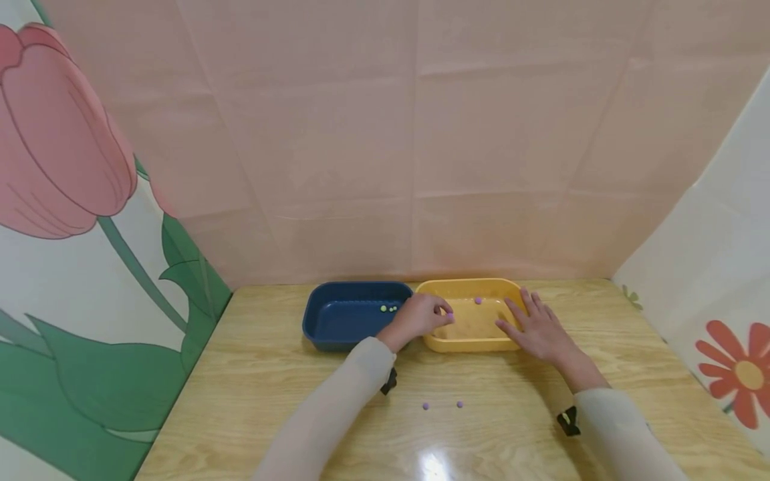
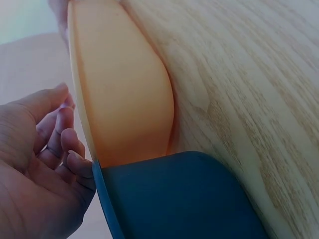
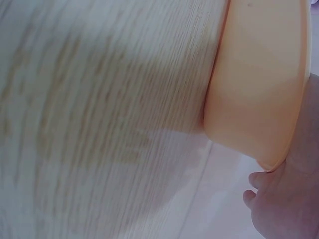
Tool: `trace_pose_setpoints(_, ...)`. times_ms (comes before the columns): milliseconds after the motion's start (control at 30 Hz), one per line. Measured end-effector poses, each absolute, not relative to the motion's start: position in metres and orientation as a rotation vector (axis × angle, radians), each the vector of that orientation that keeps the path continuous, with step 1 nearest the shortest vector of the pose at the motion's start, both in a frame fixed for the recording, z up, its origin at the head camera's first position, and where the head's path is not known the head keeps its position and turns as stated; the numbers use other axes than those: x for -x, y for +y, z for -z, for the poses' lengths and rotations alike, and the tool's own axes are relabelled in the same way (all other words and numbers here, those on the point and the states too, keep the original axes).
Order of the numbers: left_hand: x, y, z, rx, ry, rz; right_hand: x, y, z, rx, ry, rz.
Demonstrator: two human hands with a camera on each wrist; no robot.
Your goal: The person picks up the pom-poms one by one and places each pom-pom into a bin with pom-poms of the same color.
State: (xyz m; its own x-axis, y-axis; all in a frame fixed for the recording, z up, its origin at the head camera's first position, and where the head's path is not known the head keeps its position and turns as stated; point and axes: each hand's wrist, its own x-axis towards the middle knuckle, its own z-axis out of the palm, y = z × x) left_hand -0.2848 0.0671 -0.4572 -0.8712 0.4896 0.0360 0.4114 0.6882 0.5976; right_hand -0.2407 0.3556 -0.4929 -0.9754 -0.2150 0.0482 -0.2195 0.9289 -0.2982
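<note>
My left hand (image 1: pixel 418 315) pinches a small purple ball (image 1: pixel 450 316) between thumb and fingers, above the left part of the yellow tray (image 1: pixel 475 345). I cannot tell whether the ball touches the tray floor. My right hand (image 1: pixel 541 334) is spread, fingers extended across the right rim of the yellow tray, thumb over its interior; how firmly they press, I cannot tell.

Handling guidance, in my judgement:

1. Keep the pinch light and near the fingertips; a ball this small may squirt out if squeezed off-centre.
2. Part the fingers only when the ball is close to the floor of the yellow tray, since a drop could make it bounce or roll.
3. Use the right hand as a light stop at the right rim, without tilting the yellow tray.
4. Keep the left wrist high: it lies over the left rim, where the blue tray (image 1: pixel 327 345) adjoins.

Inside the yellow tray, a second purple ball (image 1: pixel 478 300) lies near the far wall. In front of the yellow tray, two loose purple balls (image 1: pixel 460 404) rest on the worktop (image 1: pixel 240 401). Left of it, the blue tray holds green balls (image 1: pixel 383 308).
</note>
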Motion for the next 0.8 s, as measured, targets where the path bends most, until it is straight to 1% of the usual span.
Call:
trace_pose_setpoints(233, 0.2893, 0.0674, 0.4579, -0.719, 2.806, -0.870, 0.2401, 0.3543, 0.4920, -0.351, -3.069, -0.493)
trace_pose_setpoints(800, 0.2880, 0.0611, 0.4524, -0.709, 2.804, -0.871, 0.2393, 0.3553, 0.4918, -0.345, -3.075, -0.500)
